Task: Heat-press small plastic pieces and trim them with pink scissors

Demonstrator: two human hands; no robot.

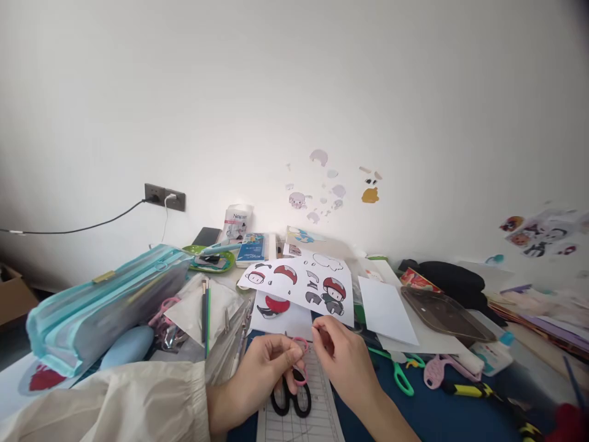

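Pink scissors (302,383), held, left hand (265,369) half-curled

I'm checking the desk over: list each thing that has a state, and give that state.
Left hand, fingers curled, grip unclear
Right hand, fingers curled, grip unclear
Black scissors, loops side by side, blades hidden
Green scissors, loops apart
Printed sheet, overlapping another sheet
Black plug, in the socket
White plug, in the socket
Pouch, upright
Blue case, zip unclear

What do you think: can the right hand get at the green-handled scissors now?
Likely yes: the right hand is nearby, and the green-handled scissors show a handle loop with nothing lying over it.
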